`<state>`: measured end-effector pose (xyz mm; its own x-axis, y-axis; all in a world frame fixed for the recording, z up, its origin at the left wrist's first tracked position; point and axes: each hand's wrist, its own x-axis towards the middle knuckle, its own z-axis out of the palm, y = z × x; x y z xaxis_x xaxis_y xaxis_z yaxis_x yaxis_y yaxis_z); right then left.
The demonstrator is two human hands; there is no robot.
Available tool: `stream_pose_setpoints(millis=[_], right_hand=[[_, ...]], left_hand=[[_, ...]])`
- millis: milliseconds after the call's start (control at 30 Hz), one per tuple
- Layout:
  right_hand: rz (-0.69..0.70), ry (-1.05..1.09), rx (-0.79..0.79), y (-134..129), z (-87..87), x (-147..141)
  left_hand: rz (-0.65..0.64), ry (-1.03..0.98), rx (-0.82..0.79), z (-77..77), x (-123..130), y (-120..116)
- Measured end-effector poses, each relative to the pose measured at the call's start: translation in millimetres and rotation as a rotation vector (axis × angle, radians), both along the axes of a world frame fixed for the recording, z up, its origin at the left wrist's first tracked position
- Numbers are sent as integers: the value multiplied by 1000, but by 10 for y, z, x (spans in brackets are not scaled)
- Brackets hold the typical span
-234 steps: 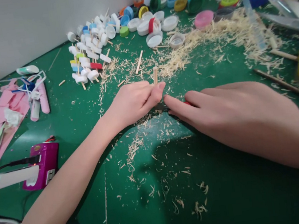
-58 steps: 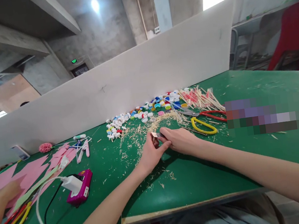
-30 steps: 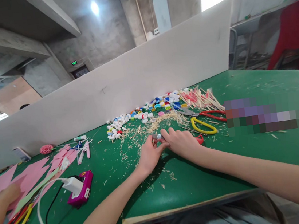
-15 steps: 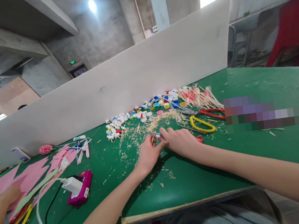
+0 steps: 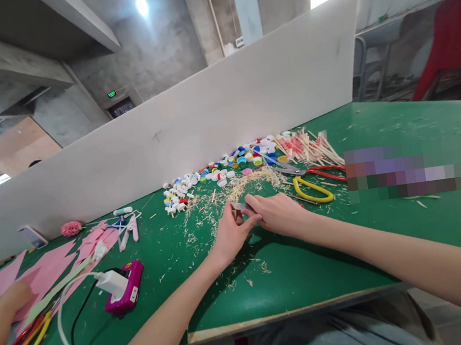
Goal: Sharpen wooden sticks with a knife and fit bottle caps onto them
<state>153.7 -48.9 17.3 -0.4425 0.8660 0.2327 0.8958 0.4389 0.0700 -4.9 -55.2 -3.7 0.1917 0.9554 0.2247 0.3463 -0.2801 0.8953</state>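
Both my hands meet over the green table point(image 5: 312, 275), fingers bent and closed. My right hand point(image 5: 278, 213) grips a small grey metal blade point(image 5: 241, 206), which points left between the hands. My left hand point(image 5: 230, 232) is closed just beside it, its thumb reaching toward the right fingers; what it pinches is hidden. Pale wood shavings point(image 5: 257, 181) lie behind and around the hands. Farther back are bottle caps point(image 5: 241, 161) in many colours and a heap of wooden sticks point(image 5: 316, 147). Scissors with red handles point(image 5: 326, 173) and a yellow handle point(image 5: 313, 191) rest right of the hands.
On the left are a magenta power strip point(image 5: 124, 288) with a white plug, pink paper point(image 5: 52, 269), a paper flower point(image 5: 71, 228), a phone point(image 5: 33, 237) and another person's hand point(image 5: 15, 297). A white partition point(image 5: 167, 141) stands behind.
The blade between my hands has shifted and tilted slightly. My right hand has moved a little, and its forearm sits slightly higher in view.
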Motion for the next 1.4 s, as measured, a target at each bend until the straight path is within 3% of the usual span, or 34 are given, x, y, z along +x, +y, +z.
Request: stream_pose_setpoints(millis=[400,667,933,1200,1400], right_hand=[[-175,-11,-1,-78,-53,-98],[-218,-15,-13,-90,-77,-129],[-365,-6,-16,49,-78,-7],[-345,11,-14,27,-22,3],[-330,17,-67,45,0,44]], left_hand=[[72,101,12,3,-4,34],[86,123,11,0,15,24],[117,98,96,74,100,-88],[101,23,115,39,21,-17],[17,26,176,29,5,-51]])
